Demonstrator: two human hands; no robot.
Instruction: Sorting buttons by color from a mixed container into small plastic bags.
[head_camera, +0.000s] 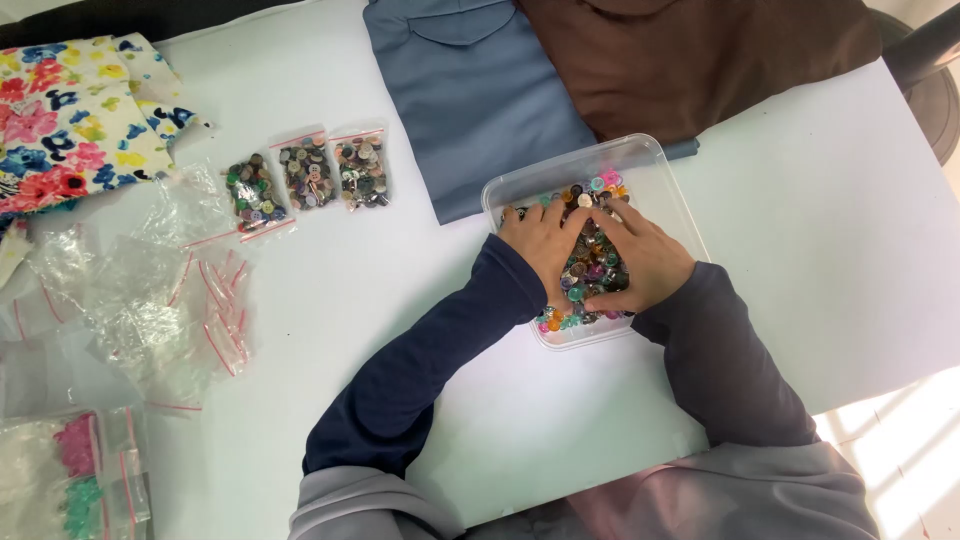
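Observation:
A clear plastic tub on the white table holds a heap of mixed coloured buttons. Both my hands are inside it. My left hand lies on the buttons at the tub's left side, fingers spread. My right hand rests on the right side, its fingers curled over the heap toward the left hand. The two hands cup the buttons between them. Whether either hand pinches single buttons is hidden. Both arms wear dark blue sleeves.
Three small zip bags filled with buttons lie in a row at upper left. Several empty zip bags are piled at the left. Floral fabric, blue cloth and brown cloth lie along the far edge.

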